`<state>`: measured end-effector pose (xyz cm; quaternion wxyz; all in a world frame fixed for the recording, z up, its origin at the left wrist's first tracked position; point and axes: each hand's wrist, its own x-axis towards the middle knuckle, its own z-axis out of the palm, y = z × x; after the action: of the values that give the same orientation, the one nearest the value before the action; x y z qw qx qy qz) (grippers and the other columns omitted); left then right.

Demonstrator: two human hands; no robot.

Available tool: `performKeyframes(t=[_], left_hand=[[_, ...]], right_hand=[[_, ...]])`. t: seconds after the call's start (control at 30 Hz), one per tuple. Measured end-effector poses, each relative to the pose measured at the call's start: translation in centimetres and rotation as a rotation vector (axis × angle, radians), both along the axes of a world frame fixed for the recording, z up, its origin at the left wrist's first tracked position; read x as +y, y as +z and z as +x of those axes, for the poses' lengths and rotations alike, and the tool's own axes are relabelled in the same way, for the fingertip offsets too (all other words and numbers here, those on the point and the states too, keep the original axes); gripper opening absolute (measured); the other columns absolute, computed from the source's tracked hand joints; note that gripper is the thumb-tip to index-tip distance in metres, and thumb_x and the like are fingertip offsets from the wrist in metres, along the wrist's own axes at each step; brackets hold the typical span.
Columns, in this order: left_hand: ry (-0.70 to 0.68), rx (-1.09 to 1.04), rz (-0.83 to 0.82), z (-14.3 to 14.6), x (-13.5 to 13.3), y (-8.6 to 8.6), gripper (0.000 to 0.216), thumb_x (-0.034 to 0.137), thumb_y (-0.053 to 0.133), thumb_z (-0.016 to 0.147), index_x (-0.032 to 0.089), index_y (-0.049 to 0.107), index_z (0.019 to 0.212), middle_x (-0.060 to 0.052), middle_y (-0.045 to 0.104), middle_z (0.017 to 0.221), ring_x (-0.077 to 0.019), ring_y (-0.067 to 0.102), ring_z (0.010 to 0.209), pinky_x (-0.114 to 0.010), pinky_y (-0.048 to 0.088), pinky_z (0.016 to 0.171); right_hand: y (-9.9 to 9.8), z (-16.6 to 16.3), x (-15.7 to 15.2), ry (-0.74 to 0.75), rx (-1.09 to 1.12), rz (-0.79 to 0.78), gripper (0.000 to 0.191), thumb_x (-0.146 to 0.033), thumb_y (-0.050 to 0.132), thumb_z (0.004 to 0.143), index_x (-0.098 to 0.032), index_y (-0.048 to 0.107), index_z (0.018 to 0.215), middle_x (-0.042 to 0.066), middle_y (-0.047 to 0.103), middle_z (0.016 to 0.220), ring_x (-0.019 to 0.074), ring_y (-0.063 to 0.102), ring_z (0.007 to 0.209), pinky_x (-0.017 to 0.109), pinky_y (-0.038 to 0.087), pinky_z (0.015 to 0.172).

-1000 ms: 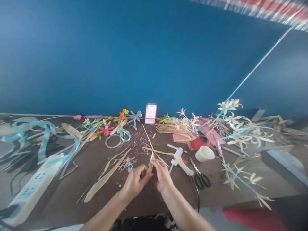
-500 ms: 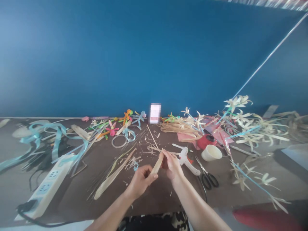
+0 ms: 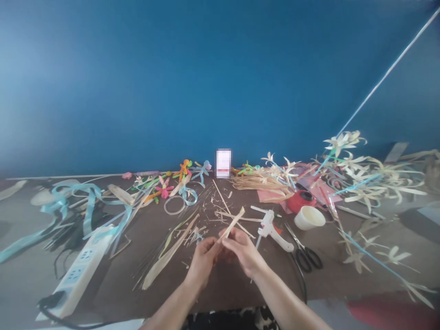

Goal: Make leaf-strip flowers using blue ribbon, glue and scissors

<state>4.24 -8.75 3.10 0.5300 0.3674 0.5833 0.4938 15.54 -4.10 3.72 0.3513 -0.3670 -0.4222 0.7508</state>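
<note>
Between my two hands is a pale strip of dried husk, narrow and seemingly folded, its free end pointing up and away to the right. My left hand pinches the lower end with closed fingers. My right hand grips it alongside, thumb and fingers together and touching the left fingertips. Just beyond the hands, thin straw-like strips and small scraps lie on the dark table. A longer dried husk leaf rests to the left of my left hand.
Right of my hands lie a white glue gun, black-handled scissors, a white cup and a red tape roll. Husk flowers fill the far right. A power strip and blue ribbon are on the left.
Both hands have come closer together. The husk strip, wider and held between separated hands before, now looks narrower and points up past the fingers. The view has shifted slightly.
</note>
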Motion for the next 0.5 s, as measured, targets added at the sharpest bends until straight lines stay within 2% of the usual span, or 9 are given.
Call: performKeyframes(t=[0.1, 0.17, 0.23, 0.3, 0.37, 0.43, 0.5], left_hand=[[-0.056, 0.144, 0.038, -0.1, -0.3, 0.4, 0.032, 0.039, 0.048, 0.075, 0.014, 0.049, 0.055, 0.006, 0.033, 0.043, -0.0058, 0.028, 0.041, -0.019, 0.020, 0.041], [-0.069, 0.265, 0.083, -0.5, -0.4, 0.6, 0.032, 0.039, 0.048, 0.075, 0.014, 0.052, 0.055, 0.005, 0.036, 0.045, -0.0065, 0.033, 0.044, -0.019, 0.023, 0.043], [-0.037, 0.339, 0.087, -1.3, -0.3, 0.6, 0.032, 0.040, 0.049, 0.074, 0.014, 0.054, 0.056, 0.004, 0.040, 0.046, -0.0076, 0.037, 0.046, -0.019, 0.026, 0.045], [0.030, 0.339, 0.041, -2.4, 0.1, 0.2, 0.033, 0.043, 0.048, 0.073, 0.014, 0.056, 0.060, 0.004, 0.041, 0.045, -0.0087, 0.040, 0.044, -0.019, 0.027, 0.044], [0.089, 0.297, -0.001, -3.4, 0.6, -0.4, 0.034, 0.046, 0.047, 0.072, 0.014, 0.058, 0.069, 0.004, 0.044, 0.047, -0.0094, 0.041, 0.041, -0.019, 0.027, 0.040], [0.130, 0.280, 0.008, -4.1, 1.3, -0.9, 0.036, 0.046, 0.047, 0.071, 0.014, 0.058, 0.084, 0.003, 0.050, 0.052, -0.0101, 0.042, 0.040, -0.019, 0.029, 0.038], [0.164, 0.321, 0.065, -4.5, 1.9, -1.3, 0.042, 0.044, 0.046, 0.073, 0.015, 0.052, 0.103, 0.001, 0.054, 0.057, -0.0110, 0.045, 0.041, -0.020, 0.032, 0.039]], right_hand=[[-0.6, 0.1, 0.4, 0.019, -0.126, 0.073, 0.021, -0.035, 0.058, 0.069, -0.015, 0.058, 0.071, -0.002, 0.053, 0.052, 0.0087, 0.046, 0.041, 0.019, 0.035, 0.039], [-0.7, 0.4, 1.3, 0.031, -0.230, 0.108, 0.030, -0.042, 0.048, 0.074, -0.014, 0.058, 0.068, -0.001, 0.053, 0.050, 0.0093, 0.046, 0.039, 0.021, 0.035, 0.039], [-0.6, 1.1, 2.7, 0.042, -0.415, 0.226, 0.037, -0.045, 0.041, 0.077, -0.014, 0.059, 0.067, 0.001, 0.055, 0.052, 0.0110, 0.048, 0.040, 0.022, 0.035, 0.040], [-0.3, 2.1, 4.3, -0.002, -0.675, 0.478, 0.030, -0.040, 0.043, 0.077, -0.016, 0.060, 0.074, 0.003, 0.060, 0.065, 0.0145, 0.054, 0.053, 0.024, 0.039, 0.049], [-0.1, 2.8, 5.9, -0.055, -0.913, 0.739, 0.020, -0.029, 0.052, 0.073, -0.018, 0.060, 0.087, 0.006, 0.060, 0.086, 0.0192, 0.055, 0.078, 0.027, 0.040, 0.067], [-0.4, 2.9, 7.1, -0.036, -1.021, 0.842, 0.019, -0.019, 0.054, 0.069, -0.018, 0.060, 0.086, 0.009, 0.058, 0.092, 0.0217, 0.051, 0.090, 0.030, 0.036, 0.077], [-0.9, 2.4, 8.0, -0.002, -1.023, 0.833, 0.012, -0.013, 0.054, 0.066, -0.017, 0.062, 0.073, 0.010, 0.058, 0.085, 0.0226, 0.050, 0.090, 0.031, 0.034, 0.079]])
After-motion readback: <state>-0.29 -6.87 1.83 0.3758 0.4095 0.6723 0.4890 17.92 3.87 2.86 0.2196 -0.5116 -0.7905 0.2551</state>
